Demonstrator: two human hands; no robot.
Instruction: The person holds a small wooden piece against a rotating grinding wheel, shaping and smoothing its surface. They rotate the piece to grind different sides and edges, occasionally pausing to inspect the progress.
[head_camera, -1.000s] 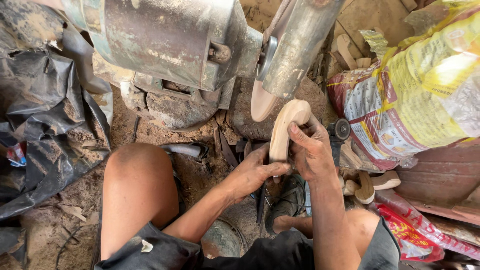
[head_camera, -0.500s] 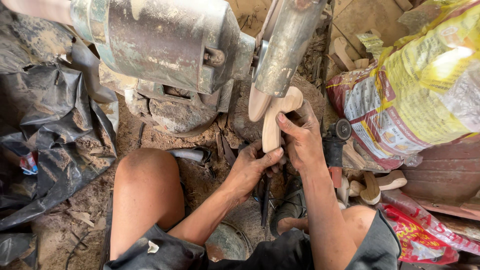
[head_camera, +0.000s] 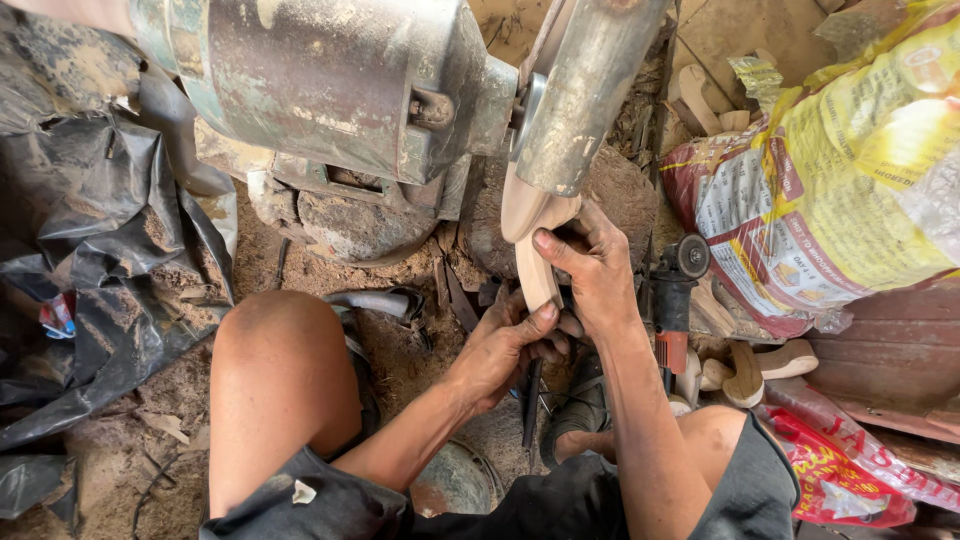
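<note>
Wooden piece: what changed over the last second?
The wooden piece went up from clear of the metal wheel guard until its top end lies under it. The right hand rose with it, and the left hand followed, gripping the lower end. Both grips, the motor and the yellow sack look unchanged.

This is a rough woodworking workshop set on a dirt floor. A worn, paint-chipped electric motor (head_camera: 330, 90) with a metal guard (head_camera: 585, 90) over its wheel fills the top of the frame, and sawdust covers the ground (head_camera: 150, 410) at lower left. Small shaped wooden pieces (head_camera: 755, 365) lie at right beside an angle grinder (head_camera: 675, 300), below a stuffed printed sack (head_camera: 830, 190); crumpled black plastic sheeting (head_camera: 90, 260) lies at left.
</note>
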